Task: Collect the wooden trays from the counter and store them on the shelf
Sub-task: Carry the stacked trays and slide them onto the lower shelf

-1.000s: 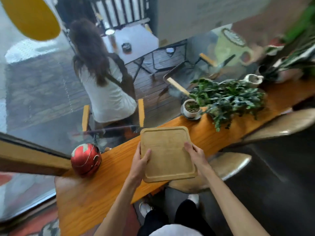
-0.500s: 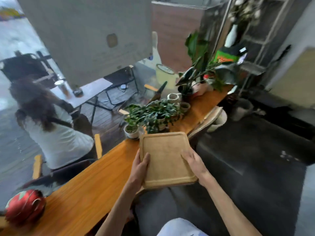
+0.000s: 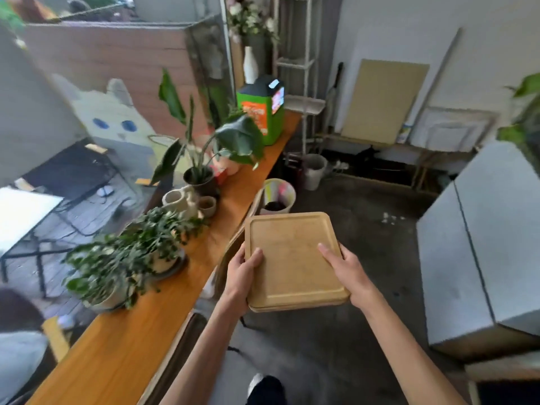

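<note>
Probably a café: long wooden window counter (image 3: 122, 343) with potted plants (image 3: 131, 255), patio table (image 3: 23, 214) outside.

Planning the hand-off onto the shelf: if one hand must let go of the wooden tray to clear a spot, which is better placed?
Right, tentatively. The right hand faces open floor; the left hand is hemmed by the counter. Both grip the tray.

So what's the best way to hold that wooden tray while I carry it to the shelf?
Grip the wooden tray by its two long side edges, one hand coming in from each side, as the left hand and right hand do now: thumbs on the top face, fingers underneath. It is flat, wide and roughly level, with a raised rim for the thumbs to catch, so opposite-side support should stop it tipping.
</note>
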Demonstrator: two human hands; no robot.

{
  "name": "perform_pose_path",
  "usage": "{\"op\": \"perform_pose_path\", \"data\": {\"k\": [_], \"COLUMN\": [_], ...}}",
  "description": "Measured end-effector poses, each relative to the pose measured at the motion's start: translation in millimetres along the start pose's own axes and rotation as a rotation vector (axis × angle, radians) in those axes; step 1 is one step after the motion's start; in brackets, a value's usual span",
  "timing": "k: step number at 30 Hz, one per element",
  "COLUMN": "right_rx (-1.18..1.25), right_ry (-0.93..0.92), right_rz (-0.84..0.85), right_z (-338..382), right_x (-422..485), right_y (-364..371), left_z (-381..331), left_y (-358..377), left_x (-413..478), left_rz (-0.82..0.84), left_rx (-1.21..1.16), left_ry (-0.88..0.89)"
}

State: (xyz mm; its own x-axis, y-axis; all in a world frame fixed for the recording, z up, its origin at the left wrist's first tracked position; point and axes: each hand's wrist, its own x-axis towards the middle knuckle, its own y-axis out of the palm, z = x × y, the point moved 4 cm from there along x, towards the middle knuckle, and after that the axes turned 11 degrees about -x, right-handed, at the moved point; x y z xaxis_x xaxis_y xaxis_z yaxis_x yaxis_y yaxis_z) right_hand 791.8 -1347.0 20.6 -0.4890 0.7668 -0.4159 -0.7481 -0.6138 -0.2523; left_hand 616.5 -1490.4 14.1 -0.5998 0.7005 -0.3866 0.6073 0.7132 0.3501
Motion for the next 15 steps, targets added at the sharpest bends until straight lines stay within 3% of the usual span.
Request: {"op": "perform_pose_path", "data": {"k": [15], "right_rx": [0.131], "right_ry": [-0.001], "right_rz": [-0.218], "right_z": [107], "right_x": [258], "right_y": [-200], "left_z": [-75], "left_y": [252], "left_x": [294], "left_rz": [0.128], "left_rx": [0.128], "left_ry": [-0.022]}}
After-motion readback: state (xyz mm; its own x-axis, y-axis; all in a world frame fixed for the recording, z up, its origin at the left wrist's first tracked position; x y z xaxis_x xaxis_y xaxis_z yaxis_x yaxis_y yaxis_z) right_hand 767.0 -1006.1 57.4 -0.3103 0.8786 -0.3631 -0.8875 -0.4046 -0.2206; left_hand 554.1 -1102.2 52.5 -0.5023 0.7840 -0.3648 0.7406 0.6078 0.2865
